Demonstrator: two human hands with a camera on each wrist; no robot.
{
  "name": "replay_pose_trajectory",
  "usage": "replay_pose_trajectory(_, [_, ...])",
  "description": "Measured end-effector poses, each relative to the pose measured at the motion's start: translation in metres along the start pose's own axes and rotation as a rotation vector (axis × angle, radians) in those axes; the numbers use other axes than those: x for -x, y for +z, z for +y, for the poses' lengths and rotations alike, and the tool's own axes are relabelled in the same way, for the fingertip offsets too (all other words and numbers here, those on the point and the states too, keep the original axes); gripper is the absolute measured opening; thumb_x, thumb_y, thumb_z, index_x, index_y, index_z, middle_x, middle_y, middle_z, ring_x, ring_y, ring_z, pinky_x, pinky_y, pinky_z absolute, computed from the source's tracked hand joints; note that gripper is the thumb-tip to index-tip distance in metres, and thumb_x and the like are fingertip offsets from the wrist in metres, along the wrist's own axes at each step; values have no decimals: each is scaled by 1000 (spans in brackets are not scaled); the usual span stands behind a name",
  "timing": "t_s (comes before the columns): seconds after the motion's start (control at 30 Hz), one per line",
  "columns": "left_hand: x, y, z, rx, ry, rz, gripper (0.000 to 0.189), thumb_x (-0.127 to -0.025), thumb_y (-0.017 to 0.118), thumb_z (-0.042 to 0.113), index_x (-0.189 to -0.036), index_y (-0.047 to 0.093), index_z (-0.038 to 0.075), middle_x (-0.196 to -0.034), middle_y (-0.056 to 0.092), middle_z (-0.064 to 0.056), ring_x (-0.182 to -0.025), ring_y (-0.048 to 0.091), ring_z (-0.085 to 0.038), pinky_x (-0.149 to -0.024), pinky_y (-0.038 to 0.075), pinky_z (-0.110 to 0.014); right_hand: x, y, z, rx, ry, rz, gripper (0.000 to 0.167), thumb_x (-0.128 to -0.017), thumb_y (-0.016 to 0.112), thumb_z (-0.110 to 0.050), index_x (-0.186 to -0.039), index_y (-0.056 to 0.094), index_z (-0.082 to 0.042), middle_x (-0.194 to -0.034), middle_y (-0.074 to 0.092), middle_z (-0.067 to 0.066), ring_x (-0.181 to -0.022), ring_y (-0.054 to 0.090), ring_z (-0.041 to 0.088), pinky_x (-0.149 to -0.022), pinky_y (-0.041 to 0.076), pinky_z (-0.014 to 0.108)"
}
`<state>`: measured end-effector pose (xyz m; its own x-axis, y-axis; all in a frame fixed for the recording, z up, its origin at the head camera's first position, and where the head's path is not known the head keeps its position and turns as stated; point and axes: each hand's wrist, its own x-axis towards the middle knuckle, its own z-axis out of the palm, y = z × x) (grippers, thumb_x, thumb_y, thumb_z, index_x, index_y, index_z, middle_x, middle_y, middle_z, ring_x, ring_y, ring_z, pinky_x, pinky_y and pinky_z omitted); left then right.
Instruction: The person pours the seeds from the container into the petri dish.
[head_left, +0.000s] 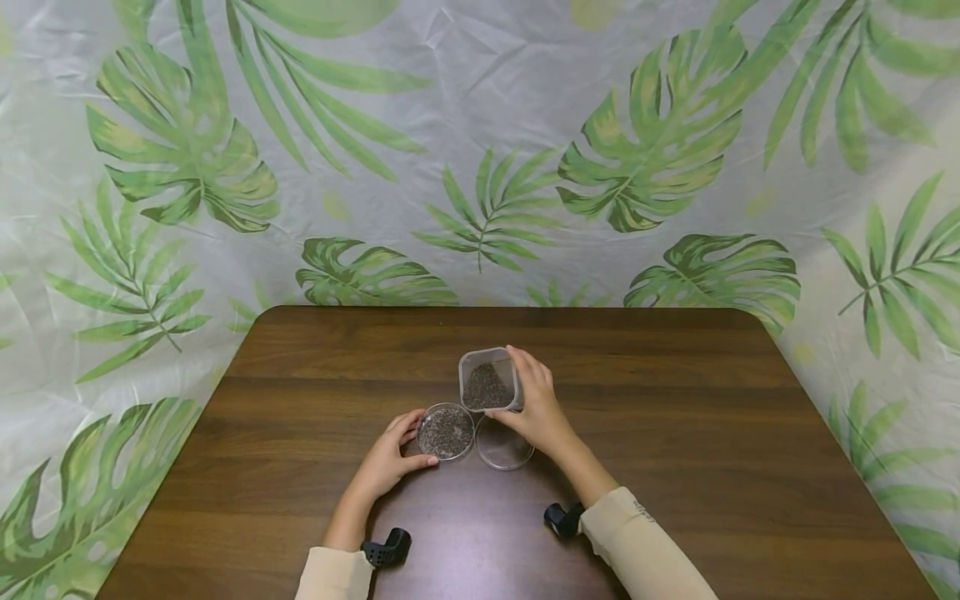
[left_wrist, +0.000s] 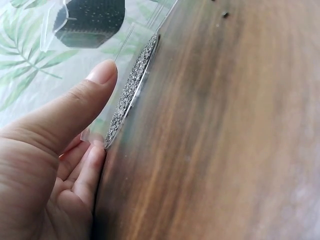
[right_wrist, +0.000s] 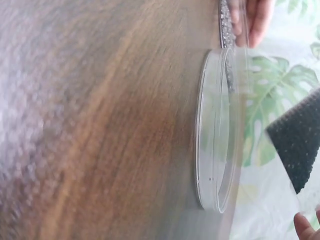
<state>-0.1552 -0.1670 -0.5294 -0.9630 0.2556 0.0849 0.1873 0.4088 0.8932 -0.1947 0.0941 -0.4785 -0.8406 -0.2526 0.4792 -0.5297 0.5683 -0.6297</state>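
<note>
A round clear petri dish (head_left: 445, 459) stands on the table with a layer of dark grey grains (head_left: 446, 432) in it. My left hand (head_left: 385, 460) holds it by the side, thumb at the near edge and fingers around the far left. Above and right of this dish, my right hand (head_left: 542, 410) grips a clear square plastic container (head_left: 466, 363), tilted and raised off the table. Dark grains (right_wrist: 299, 142) lie in its lower part. A second petri dish (right_wrist: 201, 145), with no grains visible inside, sits beside the first, partly under the container and right hand.
The brown wooden table (head_left: 300, 467) extends around the dishes. A couple of dark specks (left_wrist: 225, 14) lie on it near the filled dish. Behind stands a pale curtain (head_left: 517, 100) printed with green leaves. Both wrists wear black cameras (head_left: 388, 547).
</note>
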Motion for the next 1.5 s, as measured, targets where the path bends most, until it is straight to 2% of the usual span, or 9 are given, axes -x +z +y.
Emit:
replay_pose_trajectory(0.1, [1, 0, 4, 3, 0, 5, 75, -67, 78, 11, -131, 41, -2, -128, 42, -18, -114, 45, -33, -96, 39, -38, 0, -1, 1, -34, 22, 11, 99, -61, 84, -20, -141, 26, -13, -138, 32, 10, -122, 26, 33, -98, 30, 50])
replay_pose_trajectory(0.33, [7, -4, 37, 15, -13, -4, 72, -68, 76, 1, -129, 39, -10, -126, 40, -26, -112, 44, -40, -96, 38, -45, 2, -5, 4, -88, 57, 45, 99, -62, 84, -21, -141, 25, -14, -138, 31, 8, -119, 29, 28, -92, 37, 48])
replay_pose_trajectory(0.43, [8, -5, 40, 19, -16, -15, 72, -69, 75, 1, -130, 38, -10, -127, 39, -27, -113, 43, -40, -96, 37, -44, 2, -8, 6, -98, 78, 48, 100, -63, 83, -27, -142, 23, -18, -138, 31, 7, -118, 30, 25, -91, 38, 47])
replay_pose_trajectory(0.67, [8, -5, 38, 23, -3, -14, 72, -69, 75, 1, -129, 38, -11, -126, 40, -27, -112, 44, -41, -95, 38, -45, 4, -17, 10, -140, 99, 49, 100, -65, 81, -29, -143, 20, -18, -137, 30, 13, -119, 31, 28, -92, 36, 52])
replay_pose_trajectory(0.93, [8, -6, 39, 23, 0, -23, 72, -69, 75, 1, -130, 38, -11, -126, 39, -27, -113, 44, -40, -96, 38, -43, 7, -23, 19, -170, 124, 68, 100, -65, 82, -25, -143, 20, -15, -134, 33, 13, -116, 37, 26, -95, 35, 47])
replay_pose_trajectory(1.17, [7, -5, 36, 17, 11, -12, 72, -68, 76, 0, -129, 38, -11, -125, 40, -27, -112, 44, -41, -95, 38, -44, 11, -31, 25, -211, 164, 79, 98, -66, 81, -25, -142, 21, -14, -136, 32, 14, -118, 36, 29, -96, 32, 50])
replay_pose_trajectory(1.3, [4, -1, 19, 3, 25, 8, 73, -68, 77, 4, -129, 39, -8, -125, 42, -25, -112, 45, -39, -94, 39, -44, 14, -37, 29, -249, 187, 79, 96, -67, 81, -23, -142, 22, -13, -137, 31, 13, -119, 35, 29, -97, 32, 50])
replay_pose_trajectory(1.4, [1, 1, 6, -2, 14, 10, 75, -67, 78, 9, -131, 40, -3, -127, 42, -20, -113, 45, -35, -95, 39, -40, 16, -41, 33, -292, 194, 83, 95, -67, 80, -20, -142, 22, -12, -137, 31, 13, -119, 36, 30, -93, 36, 50])
replay_pose_trajectory(1.5, [1, 0, 2, 0, 20, 6, 77, -67, 79, 15, -132, 40, -2, -127, 42, -18, -113, 46, -34, -95, 40, -38, 19, -43, 37, -329, 206, 86, 94, -68, 80, -17, -141, 22, -12, -136, 32, 12, -117, 38, 31, -88, 41, 50])
